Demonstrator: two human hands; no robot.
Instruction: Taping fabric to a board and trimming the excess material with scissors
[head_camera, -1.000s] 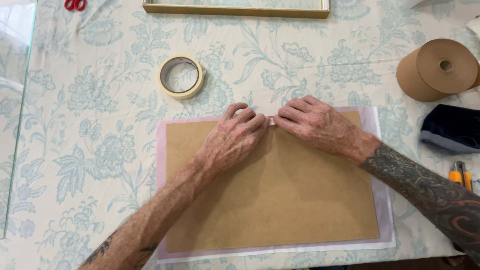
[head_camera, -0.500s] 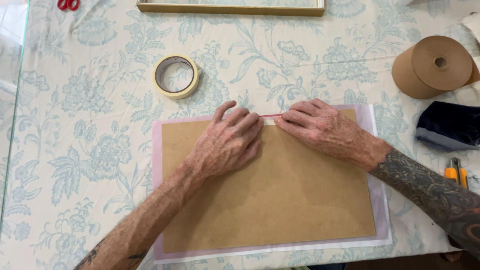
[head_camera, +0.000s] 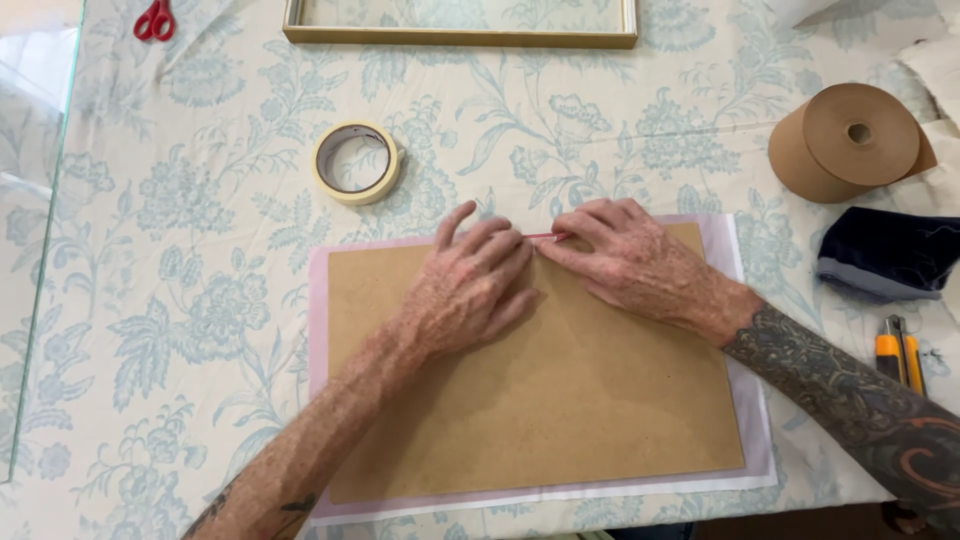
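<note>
A thin pink strip is pinched at the board's far edge, running left-right between the closed right hand and the flat, empty left hand.

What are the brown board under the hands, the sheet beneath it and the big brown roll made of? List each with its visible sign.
Brown board: likely hardboard or fibreboard; flat, matte, even tan, stiff straight edges.
Sheet under it: probably thin paper or fabric; pale pink-white, lying flat, showing past the board's edges.
Big brown roll: looks like kraft paper tape; matte brown, tightly wound around a small core hole.
</note>
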